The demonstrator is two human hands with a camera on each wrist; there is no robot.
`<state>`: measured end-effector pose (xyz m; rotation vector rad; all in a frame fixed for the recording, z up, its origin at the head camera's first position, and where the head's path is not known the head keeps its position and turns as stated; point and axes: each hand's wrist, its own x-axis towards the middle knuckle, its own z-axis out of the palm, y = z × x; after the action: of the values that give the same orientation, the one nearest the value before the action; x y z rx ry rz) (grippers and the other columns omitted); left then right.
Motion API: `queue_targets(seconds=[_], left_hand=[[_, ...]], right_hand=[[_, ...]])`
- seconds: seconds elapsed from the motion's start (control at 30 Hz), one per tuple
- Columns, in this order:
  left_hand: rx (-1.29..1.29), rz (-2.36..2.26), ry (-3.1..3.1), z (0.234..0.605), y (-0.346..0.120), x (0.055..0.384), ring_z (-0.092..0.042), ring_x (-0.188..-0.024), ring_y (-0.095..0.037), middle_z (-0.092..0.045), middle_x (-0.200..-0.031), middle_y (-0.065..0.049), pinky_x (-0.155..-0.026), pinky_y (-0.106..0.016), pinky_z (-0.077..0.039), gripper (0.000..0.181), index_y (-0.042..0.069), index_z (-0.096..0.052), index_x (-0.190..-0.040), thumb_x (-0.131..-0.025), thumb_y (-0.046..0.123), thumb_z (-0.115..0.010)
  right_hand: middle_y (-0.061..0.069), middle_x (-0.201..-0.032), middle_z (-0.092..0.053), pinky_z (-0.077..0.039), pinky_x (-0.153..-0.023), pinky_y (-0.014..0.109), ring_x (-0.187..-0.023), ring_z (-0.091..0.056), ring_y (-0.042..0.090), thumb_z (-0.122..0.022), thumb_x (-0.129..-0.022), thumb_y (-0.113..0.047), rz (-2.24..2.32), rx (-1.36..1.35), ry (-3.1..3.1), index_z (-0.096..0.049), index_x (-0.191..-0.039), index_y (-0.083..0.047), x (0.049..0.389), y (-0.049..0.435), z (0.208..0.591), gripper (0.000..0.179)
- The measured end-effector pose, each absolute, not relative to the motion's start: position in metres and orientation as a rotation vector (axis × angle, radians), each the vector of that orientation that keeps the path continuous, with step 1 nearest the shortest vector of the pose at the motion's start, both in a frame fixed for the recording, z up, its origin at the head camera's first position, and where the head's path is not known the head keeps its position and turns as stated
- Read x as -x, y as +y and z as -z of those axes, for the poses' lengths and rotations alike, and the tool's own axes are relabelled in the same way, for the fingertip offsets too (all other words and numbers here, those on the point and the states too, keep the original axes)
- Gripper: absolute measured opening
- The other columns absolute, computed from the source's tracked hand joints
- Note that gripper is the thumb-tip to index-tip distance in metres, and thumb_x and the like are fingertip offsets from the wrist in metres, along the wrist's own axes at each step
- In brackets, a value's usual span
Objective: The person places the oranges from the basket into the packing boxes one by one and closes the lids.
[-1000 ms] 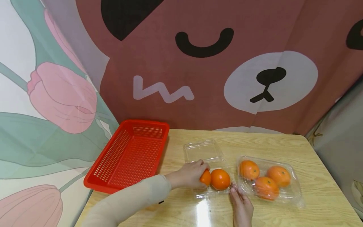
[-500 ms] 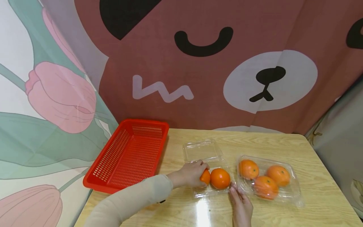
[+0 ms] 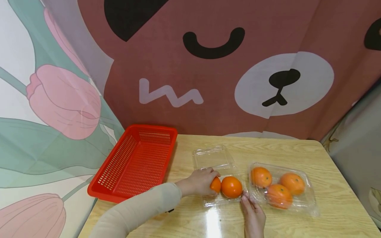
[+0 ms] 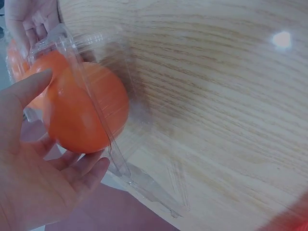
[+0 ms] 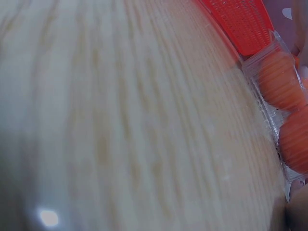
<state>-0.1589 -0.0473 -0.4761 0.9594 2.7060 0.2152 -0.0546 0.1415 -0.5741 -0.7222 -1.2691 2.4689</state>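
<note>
In the head view my left hand [image 3: 203,181] grips an orange [image 3: 215,185] at the left side of a clear plastic clamshell box [image 3: 212,204]. A second orange [image 3: 231,187] sits beside it, in the right part of the box. The box's lid [image 3: 212,158] lies folded open toward the back. My right hand [image 3: 254,218] pinches the box's near right corner between thumb and fingers. Seen from the left wrist, my left thumb and fingers curl round the orange [image 4: 86,110], inside the box wall. The right wrist view shows both oranges [image 5: 281,82] through the plastic.
Just right of the box lies another clear clamshell [image 3: 309,198] holding 3 oranges, close to my right fingers. A red perforated basket [image 3: 143,165] stands at the back left of the wooden table [image 3: 276,152]. A patterned cloth [image 3: 208,82] hangs behind the table's back edge.
</note>
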Motion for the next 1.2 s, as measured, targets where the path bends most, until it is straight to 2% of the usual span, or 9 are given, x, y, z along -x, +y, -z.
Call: queue_targets(seconds=[0.23,0.63,0.77,1.0,1.1,1.2], left_hand=[[-0.953,-0.273,2.699,0.467,-0.047,0.162,-0.058,-0.107,-0.016,-0.06,-0.121,0.005,-0.085,-0.04,-0.049,0.057,0.024,-0.059,-0.133,-0.082,0.041,-0.078],[-0.996,-0.325,2.765,0.457,-0.042,0.179,-0.061,-0.107,-0.017,-0.063,-0.124,0.003,-0.081,-0.037,-0.052,0.047,0.024,-0.062,-0.132,-0.087,0.035,-0.073],[-0.937,-0.346,2.801,0.456,-0.041,0.19,-0.061,-0.11,-0.019,-0.062,-0.125,0.001,-0.084,-0.038,-0.052,0.046,0.023,-0.061,-0.132,-0.089,0.034,-0.071],[-0.784,-0.4,2.868,0.46,-0.042,0.21,-0.058,-0.121,-0.024,-0.061,-0.134,-0.003,-0.097,-0.046,-0.047,0.044,0.02,-0.061,-0.133,-0.093,0.035,-0.068],[-0.71,-0.397,2.887,0.463,-0.044,0.217,-0.058,-0.121,-0.025,-0.06,-0.135,-0.003,-0.097,-0.048,-0.047,0.045,0.02,-0.061,-0.134,-0.093,0.036,-0.068],[-0.619,-0.444,2.889,0.466,-0.045,0.223,-0.06,-0.118,-0.025,-0.061,-0.134,-0.003,-0.092,-0.045,-0.05,0.044,0.019,-0.062,-0.133,-0.093,0.035,-0.068]], right_hand=[[-0.008,-0.098,-0.073,-0.051,-0.086,0.018,-0.096,-0.067,0.002,-0.07,-0.092,-0.006,-2.435,0.759,-1.337,-0.074,-0.099,-0.012,0.054,0.142,0.573,0.011],[-0.008,-0.099,-0.073,-0.051,-0.086,0.018,-0.096,-0.067,0.002,-0.071,-0.091,-0.007,-2.441,0.79,-1.334,-0.074,-0.099,-0.012,0.055,0.141,0.572,0.01],[-0.006,-0.099,-0.073,-0.052,-0.086,0.019,-0.096,-0.067,0.003,-0.071,-0.091,-0.005,-2.441,0.784,-1.32,-0.074,-0.099,-0.01,0.055,0.142,0.573,0.01],[-0.006,-0.098,-0.074,-0.052,-0.085,0.018,-0.096,-0.067,0.002,-0.07,-0.092,-0.004,-2.454,0.751,-1.31,-0.074,-0.099,-0.011,0.054,0.142,0.573,0.011],[-0.007,-0.098,-0.074,-0.052,-0.085,0.018,-0.096,-0.067,0.002,-0.069,-0.092,-0.004,-2.454,0.733,-1.316,-0.074,-0.098,-0.012,0.054,0.141,0.573,0.011],[-0.007,-0.098,-0.073,-0.052,-0.086,0.018,-0.096,-0.067,0.002,-0.069,-0.092,-0.004,-2.456,0.733,-1.316,-0.075,-0.097,-0.013,0.054,0.142,0.573,0.012]])
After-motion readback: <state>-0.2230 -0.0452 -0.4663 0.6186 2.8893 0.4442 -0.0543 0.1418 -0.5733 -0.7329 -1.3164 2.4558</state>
